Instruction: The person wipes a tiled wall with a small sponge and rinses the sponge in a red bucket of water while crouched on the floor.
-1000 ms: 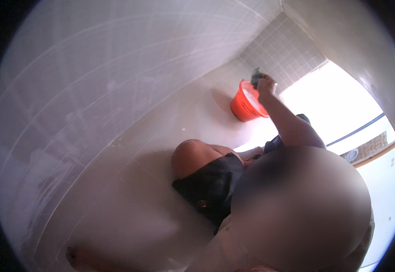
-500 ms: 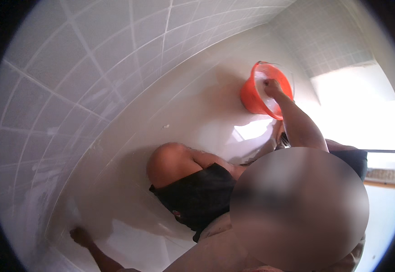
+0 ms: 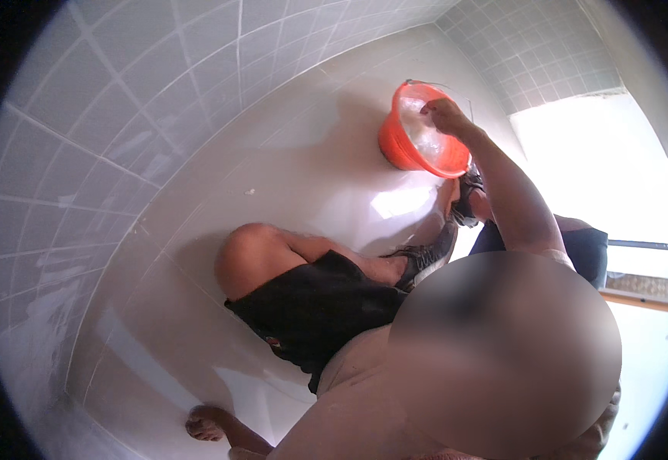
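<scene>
- At 1 o'clock, the orange bucket point(image 3: 397, 147) is overhung by the curled right hand point(image 3: 447, 117); the dark item gripped 1 second ago is unseen, perhaps submerged.
- The left hand point(image 3: 207, 424) is curled at 7 o'clock; neither grip can be told.

The bare, outstretched right arm point(image 3: 514, 192) slants forward and leftward, nearly straight. At its end the bare right hand point(image 3: 447, 117) points leftward, fingers bent inward; whether they grip anything cannot be told. The bare left forearm point(image 3: 246, 435) extends low to the left, the bare left hand point(image 3: 206, 424) loosely curled. The rounded, bare left knee point(image 3: 251, 261) is sharply bent.
</scene>
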Available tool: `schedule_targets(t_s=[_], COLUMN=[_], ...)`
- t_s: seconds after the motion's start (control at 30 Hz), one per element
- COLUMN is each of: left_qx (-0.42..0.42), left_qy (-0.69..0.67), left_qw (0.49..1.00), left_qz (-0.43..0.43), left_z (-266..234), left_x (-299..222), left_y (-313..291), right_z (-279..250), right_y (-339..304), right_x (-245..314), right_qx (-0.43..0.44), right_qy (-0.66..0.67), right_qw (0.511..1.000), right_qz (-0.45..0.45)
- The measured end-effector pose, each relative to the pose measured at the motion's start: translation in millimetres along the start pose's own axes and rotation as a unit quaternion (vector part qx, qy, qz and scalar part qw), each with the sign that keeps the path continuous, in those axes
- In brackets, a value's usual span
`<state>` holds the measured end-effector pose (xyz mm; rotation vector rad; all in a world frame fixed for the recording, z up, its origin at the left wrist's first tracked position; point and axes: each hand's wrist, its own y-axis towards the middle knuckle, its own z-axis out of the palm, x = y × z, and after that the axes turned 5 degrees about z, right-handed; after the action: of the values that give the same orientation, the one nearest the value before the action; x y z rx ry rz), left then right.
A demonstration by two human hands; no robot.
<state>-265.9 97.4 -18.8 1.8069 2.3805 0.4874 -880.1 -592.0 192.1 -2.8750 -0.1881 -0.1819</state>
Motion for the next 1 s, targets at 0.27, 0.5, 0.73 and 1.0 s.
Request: schedule_targets(t_s=[0.27,0.5,0.73,1.0], left_qx=[-0.039,-0.046,-0.043,0.003], left_qy=[-0.017,-0.012,0.038,0.093], left_qw=[0.999,0.999,0.998,0.985], left_qz=[0.003,0.026,-0.014,-0.147], left_z=[8.3,6.6,28.2,-22.6], left_x=[-4.7,-5.6,4.1,-52.6], left_y=[1.4,4.4,19.2,12.7], right_z=[-73.6,-105.7,-97.7,-15.9], right_y=[-21.9,-30.2,-28.5,-38.7], right_x=[42.9,54.1,47.8,-1.5], right_qx=[-0.082,-0.159,-0.238,-0.122], right_qy=[-0.025,-0.029,0.087,-0.141], right_qw=[0.987,0.983,0.967,0.974], right_qz=[0.139,0.092,0.027,0.130])
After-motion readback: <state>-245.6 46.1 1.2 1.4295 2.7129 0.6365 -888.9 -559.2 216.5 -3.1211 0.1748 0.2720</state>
